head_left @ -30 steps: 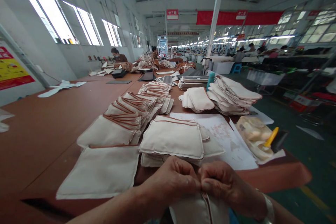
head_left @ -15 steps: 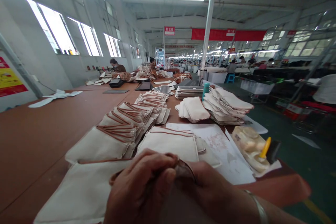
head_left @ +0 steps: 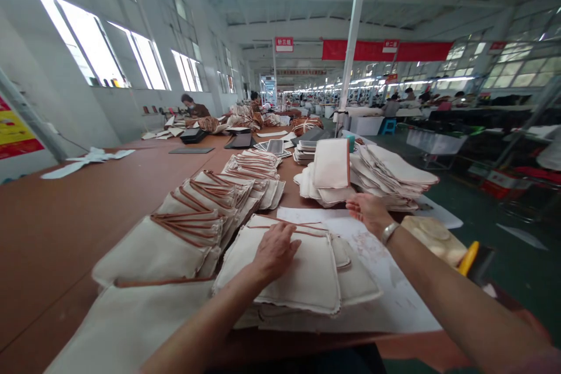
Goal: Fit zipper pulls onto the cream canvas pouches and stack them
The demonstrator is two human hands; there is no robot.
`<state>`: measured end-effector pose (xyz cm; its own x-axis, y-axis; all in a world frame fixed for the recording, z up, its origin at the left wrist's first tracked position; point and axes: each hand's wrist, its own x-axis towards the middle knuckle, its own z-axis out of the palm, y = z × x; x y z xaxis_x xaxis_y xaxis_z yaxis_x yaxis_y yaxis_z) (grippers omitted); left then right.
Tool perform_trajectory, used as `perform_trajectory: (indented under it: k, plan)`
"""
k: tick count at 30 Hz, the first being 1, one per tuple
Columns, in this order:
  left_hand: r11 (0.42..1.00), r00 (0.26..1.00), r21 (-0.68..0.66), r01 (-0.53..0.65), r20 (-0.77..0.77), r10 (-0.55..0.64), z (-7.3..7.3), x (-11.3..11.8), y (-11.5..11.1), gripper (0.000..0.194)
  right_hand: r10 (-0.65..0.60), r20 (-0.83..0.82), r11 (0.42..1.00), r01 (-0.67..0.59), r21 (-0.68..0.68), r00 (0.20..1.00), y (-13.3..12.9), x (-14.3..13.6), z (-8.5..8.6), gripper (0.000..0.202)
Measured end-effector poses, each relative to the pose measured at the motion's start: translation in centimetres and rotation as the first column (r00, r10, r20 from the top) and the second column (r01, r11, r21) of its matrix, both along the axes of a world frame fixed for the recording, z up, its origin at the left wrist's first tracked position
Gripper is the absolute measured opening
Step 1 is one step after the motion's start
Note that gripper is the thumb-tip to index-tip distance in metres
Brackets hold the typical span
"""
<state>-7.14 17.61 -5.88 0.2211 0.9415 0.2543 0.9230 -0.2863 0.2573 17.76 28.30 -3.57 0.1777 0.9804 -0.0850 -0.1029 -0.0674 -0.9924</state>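
Observation:
My left hand (head_left: 277, 248) lies with its fingers apart on the top cream fabric piece (head_left: 302, 280) of the stack in front of me. Further right and forward, my right hand (head_left: 368, 211) holds the lower right corner of a cream piece with a brown edge (head_left: 332, 163), which stands tilted up over a pile of similar pieces (head_left: 309, 182). A silver bracelet is on my right wrist. Left of the stack, brown-edged cream pieces (head_left: 188, 239) lie fanned in an overlapping row.
White paper (head_left: 394, 286) with brown scraps lies under the right hand. A larger cream pile (head_left: 390, 169), a yellow-handled tool (head_left: 468, 257) and a pale lumpy object (head_left: 432, 236) are at the right. A person (head_left: 196, 106) sits far left.
Both hands have parted from the brown item they held close to me. The left has come down onto the stack; the right has reached forward to the pile, where a piece now stands raised.

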Motion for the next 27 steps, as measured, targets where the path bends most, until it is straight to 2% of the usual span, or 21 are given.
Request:
perform_trajectory:
  k: [2,4,6,8,12,15,17,20,23,25,26,27]
  plan:
    - [0.994,0.998,-0.104,0.045,-0.042,-0.049,-1.3,0.8,2.3,0.025,0.040,0.002,0.997,-0.040,-0.071,0.999,-2.0,-0.1,-3.0,0.025]
    - [0.982,0.994,-0.176,0.074,-0.068,-0.087,-2.0,1.8,4.0,0.027,0.065,0.004,0.994,-0.064,-0.087,0.998,-4.0,-0.3,-5.2,0.021]
    - [0.975,0.992,-0.204,0.084,-0.075,-0.101,-2.3,2.7,5.0,0.028,0.072,0.000,0.996,-0.072,-0.053,0.997,-5.6,-0.6,-6.3,0.019]
    - [0.976,0.992,-0.196,0.095,-0.065,-0.110,-2.0,3.3,5.5,0.029,0.081,-0.006,0.997,-0.081,0.009,0.997,-6.4,-0.9,-6.6,0.020]
    - [0.976,0.985,-0.134,0.172,-0.003,-0.174,-0.7,3.3,4.0,0.016,0.208,0.023,0.968,-0.209,0.135,0.978,-5.6,-2.1,-5.8,0.027]
    - [0.963,0.968,-0.103,0.250,0.060,-0.245,0.4,2.7,1.2,0.020,0.384,0.145,0.899,-0.405,0.166,0.912,-4.0,-3.2,-5.6,0.031]
    - [0.955,0.957,-0.103,0.278,0.112,-0.267,1.3,2.2,-0.7,0.025,0.469,0.271,0.843,-0.517,0.148,0.841,-3.3,-4.0,-6.1,0.029]
    - [0.946,0.943,-0.126,0.298,0.193,-0.272,3.3,0.9,-3.2,0.024,0.480,0.486,0.792,-0.599,0.117,0.730,-3.5,-5.0,-7.8,0.024]
    - [0.943,0.913,-0.152,0.297,0.335,-0.234,7.0,-2.2,-6.0,0.022,0.405,0.667,0.776,-0.621,0.112,0.626,-4.5,-5.6,-9.6,0.024]
    - [0.944,0.776,-0.264,0.197,0.631,0.015,10.1,-5.2,-8.4,0.028,0.346,0.750,0.775,-0.623,0.111,0.564,-5.0,-5.7,-10.3,0.024]
    - [0.937,0.702,-0.307,0.167,0.705,0.106,11.6,-6.8,-9.8,0.034,0.319,0.781,0.776,-0.621,0.110,0.537,-5.2,-5.8,-10.4,0.025]
    - [0.949,0.655,-0.288,0.127,0.743,0.137,13.0,-8.3,-11.3,0.039,0.296,0.808,0.777,-0.620,0.106,0.510,-5.4,-5.8,-10.4,0.025]
